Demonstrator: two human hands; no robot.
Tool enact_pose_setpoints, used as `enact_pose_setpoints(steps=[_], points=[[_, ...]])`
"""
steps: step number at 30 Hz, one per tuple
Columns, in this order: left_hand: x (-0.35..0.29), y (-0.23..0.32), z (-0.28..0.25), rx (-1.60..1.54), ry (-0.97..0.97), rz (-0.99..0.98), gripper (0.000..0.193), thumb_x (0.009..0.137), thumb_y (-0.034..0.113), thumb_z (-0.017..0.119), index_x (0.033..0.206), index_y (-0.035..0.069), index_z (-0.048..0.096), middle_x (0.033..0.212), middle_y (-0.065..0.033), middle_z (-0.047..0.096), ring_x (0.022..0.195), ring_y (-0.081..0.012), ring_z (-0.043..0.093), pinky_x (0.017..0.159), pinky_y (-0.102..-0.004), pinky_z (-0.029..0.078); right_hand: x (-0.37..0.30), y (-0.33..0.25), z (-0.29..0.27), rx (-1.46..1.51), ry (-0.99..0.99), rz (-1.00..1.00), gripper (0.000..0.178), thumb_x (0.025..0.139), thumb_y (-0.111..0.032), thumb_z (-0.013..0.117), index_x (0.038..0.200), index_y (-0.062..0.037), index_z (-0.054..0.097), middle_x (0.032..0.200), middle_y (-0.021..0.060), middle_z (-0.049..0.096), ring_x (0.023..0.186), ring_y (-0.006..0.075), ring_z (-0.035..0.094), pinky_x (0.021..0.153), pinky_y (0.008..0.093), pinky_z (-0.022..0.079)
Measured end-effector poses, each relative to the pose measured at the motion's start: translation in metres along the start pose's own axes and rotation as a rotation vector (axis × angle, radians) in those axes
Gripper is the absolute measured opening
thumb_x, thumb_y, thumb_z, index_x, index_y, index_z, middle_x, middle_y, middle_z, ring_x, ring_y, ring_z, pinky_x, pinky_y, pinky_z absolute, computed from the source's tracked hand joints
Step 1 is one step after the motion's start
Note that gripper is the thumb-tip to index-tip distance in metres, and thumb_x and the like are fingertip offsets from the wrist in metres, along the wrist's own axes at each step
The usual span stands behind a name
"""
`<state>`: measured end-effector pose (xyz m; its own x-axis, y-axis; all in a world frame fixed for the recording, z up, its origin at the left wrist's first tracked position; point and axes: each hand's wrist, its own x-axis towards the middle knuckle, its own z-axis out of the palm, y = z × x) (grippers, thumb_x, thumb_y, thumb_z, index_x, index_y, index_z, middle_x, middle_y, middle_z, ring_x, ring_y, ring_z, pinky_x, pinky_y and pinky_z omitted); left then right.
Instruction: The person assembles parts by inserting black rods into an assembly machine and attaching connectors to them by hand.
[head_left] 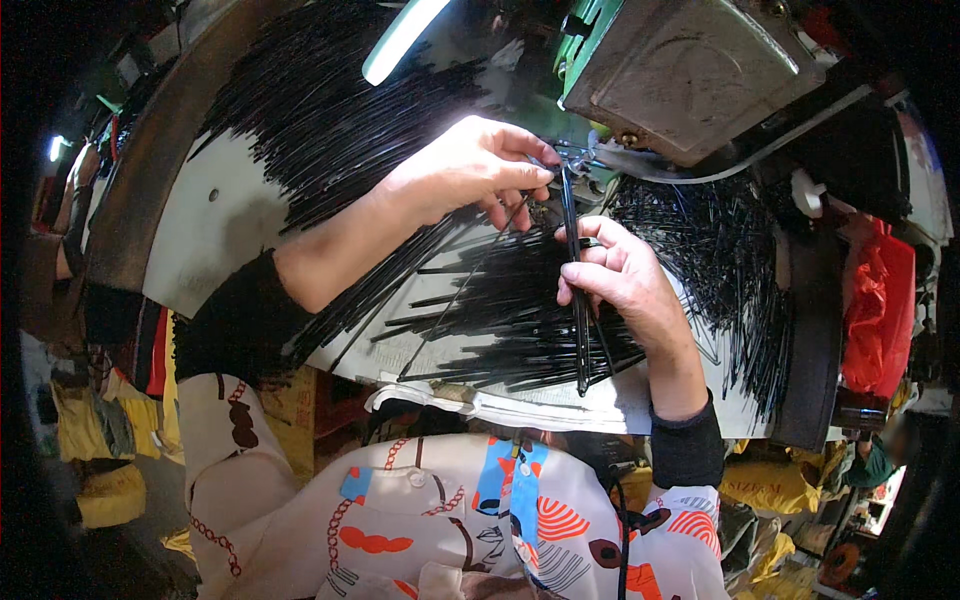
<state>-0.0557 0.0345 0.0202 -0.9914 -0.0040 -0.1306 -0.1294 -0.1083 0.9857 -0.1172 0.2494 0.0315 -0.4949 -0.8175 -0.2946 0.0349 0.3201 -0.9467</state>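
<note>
My left hand (490,170) is closed, its thumb and fingertips pinching the upper end of a long glossy black rod (577,300), close under the machine. A thinner black rod (455,300) slants down to the left from beneath its fingers. My right hand (620,270) grips the glossy rod about midway, thumb against its side. It stands nearly upright in the picture, its lower end near the table's front edge. Whether it is one piece or several laid together, I cannot tell. Loose thin black rods (490,330) lie under and between both hands.
A machine (690,80) with a grey metal cover and green body stands at the upper right, a bright lamp tube (405,40) beside it. More black rods heap at the far left (340,110) and right (690,240). White rolled cloth (480,405) lines the front edge; a red bag (880,310) hangs right.
</note>
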Motion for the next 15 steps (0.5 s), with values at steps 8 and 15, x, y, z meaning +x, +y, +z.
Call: enact_pose_setpoints(steps=[8,15], points=[[0.01,0.007,0.005,0.103,-0.006,0.065,0.041,0.084,0.021,0.063,0.114,-0.004,0.053,0.085,-0.0115,0.063,0.057,-0.016,0.063,0.045,-0.0228,0.05,0.0,0.0,-0.001,0.107,0.018,-0.031,0.031,0.083,-0.015,0.059,0.111,-0.0034,0.051,0.071,0.0044,0.062,0.059,0.0055,0.055,0.051,0.0154,0.038],[0.018,0.009,0.009,0.174,0.001,0.084,0.039,0.084,0.019,0.062,0.114,-0.003,0.054,0.085,-0.0101,0.063,0.057,-0.0159,0.063,0.046,-0.0225,0.05,0.004,0.005,0.0,0.183,0.049,-0.064,0.03,0.085,-0.016,0.059,0.11,-0.0031,0.049,0.074,0.0075,0.064,0.056,0.0074,0.054,0.048,0.0194,0.04]])
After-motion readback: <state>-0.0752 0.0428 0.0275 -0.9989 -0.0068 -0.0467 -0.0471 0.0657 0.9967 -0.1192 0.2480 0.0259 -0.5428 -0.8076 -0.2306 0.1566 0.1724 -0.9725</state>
